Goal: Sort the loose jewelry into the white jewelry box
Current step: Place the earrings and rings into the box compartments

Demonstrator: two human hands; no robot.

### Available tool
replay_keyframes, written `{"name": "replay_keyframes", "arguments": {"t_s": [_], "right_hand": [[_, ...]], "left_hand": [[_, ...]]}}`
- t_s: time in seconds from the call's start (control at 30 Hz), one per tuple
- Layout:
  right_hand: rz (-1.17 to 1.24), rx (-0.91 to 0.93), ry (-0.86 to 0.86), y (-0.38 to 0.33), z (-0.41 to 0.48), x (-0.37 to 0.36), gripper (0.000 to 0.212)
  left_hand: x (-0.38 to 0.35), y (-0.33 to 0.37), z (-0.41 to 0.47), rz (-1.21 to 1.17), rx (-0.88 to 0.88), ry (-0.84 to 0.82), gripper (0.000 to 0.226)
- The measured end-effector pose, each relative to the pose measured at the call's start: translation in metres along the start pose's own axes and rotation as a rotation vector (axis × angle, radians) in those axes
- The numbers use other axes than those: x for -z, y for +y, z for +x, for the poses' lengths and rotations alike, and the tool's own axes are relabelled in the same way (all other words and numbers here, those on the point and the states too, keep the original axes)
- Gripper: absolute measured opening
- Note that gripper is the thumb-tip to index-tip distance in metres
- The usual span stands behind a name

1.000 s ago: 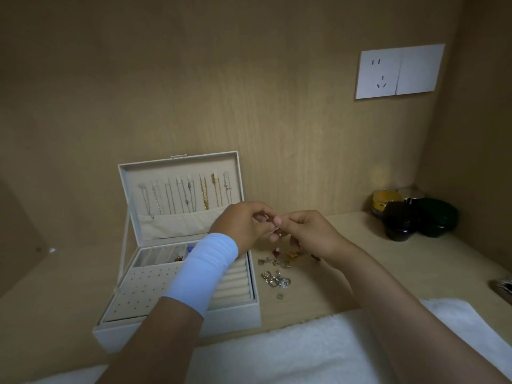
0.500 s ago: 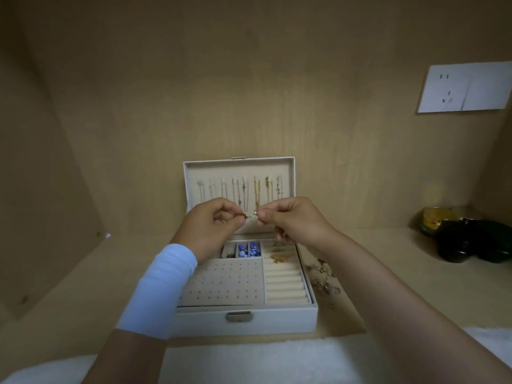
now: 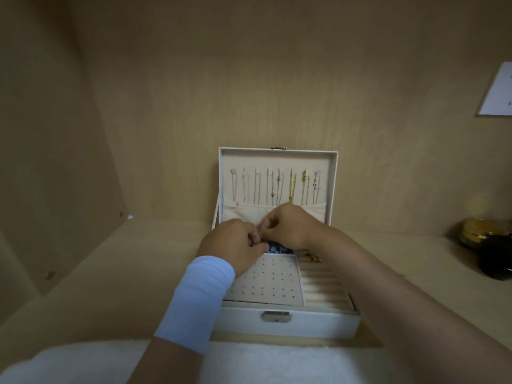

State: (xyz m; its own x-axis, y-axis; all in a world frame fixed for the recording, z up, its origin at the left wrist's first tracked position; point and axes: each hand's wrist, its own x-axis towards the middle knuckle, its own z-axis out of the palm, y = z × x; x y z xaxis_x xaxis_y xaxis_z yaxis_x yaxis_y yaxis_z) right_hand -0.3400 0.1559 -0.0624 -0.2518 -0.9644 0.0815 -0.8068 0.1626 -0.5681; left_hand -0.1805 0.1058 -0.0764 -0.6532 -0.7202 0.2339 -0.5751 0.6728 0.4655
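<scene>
A pale wooden surface [image 3: 116, 278] runs back to a wood-panelled wall [image 3: 249, 79], with a white socket plate [image 3: 497, 92] at the far right edge and a white fleecy cloth [image 3: 277, 361] along the near edge. Dark jars [image 3: 496, 259] stand far right. The left hand [image 3: 232, 245], a white sleeve [image 3: 199, 297] on its forearm, and the right hand [image 3: 291, 225] meet over the far part of the tray, fingers curled tight and tips pinched together on what seems to be a small piece [image 3: 258, 240], too blurred to name. The white jewelry box [image 3: 285, 325] sits in the middle against the wall, its lid [image 3: 277, 159] upright. Silver and gold chains [image 3: 292, 187] hang inside the lid above a pocket. Below, blue beads [image 3: 273, 248] fill a far compartment, a perforated panel [image 3: 268, 284] lies nearer, and ring rolls [image 3: 324, 286] on the right carry a gold item [image 3: 313, 257].
</scene>
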Motion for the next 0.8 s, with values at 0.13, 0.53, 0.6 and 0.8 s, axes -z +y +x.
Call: {"name": "replay_keyframes", "arguments": {"t_s": [0.13, 0.53, 0.6, 0.8], "right_hand": [[-0.103, 0.047, 0.009, -0.003, 0.003, -0.002, 0.008], [-0.129, 0.084, -0.019, 0.001, -0.013, -0.007, 0.017], [-0.127, 0.098, -0.012, 0.002, -0.014, -0.006, 0.019], [-0.172, 0.095, 0.015, 0.005, -0.025, 0.001, 0.022]], "left_hand": [[0.006, -0.006, -0.004, -0.057, -0.048, 0.028, 0.019], [0.006, -0.005, -0.015, -0.002, -0.112, 0.015, 0.016], [0.006, -0.004, -0.015, -0.018, -0.118, 0.048, 0.017], [-0.001, -0.005, -0.012, 0.106, -0.091, -0.012, 0.030]]}}
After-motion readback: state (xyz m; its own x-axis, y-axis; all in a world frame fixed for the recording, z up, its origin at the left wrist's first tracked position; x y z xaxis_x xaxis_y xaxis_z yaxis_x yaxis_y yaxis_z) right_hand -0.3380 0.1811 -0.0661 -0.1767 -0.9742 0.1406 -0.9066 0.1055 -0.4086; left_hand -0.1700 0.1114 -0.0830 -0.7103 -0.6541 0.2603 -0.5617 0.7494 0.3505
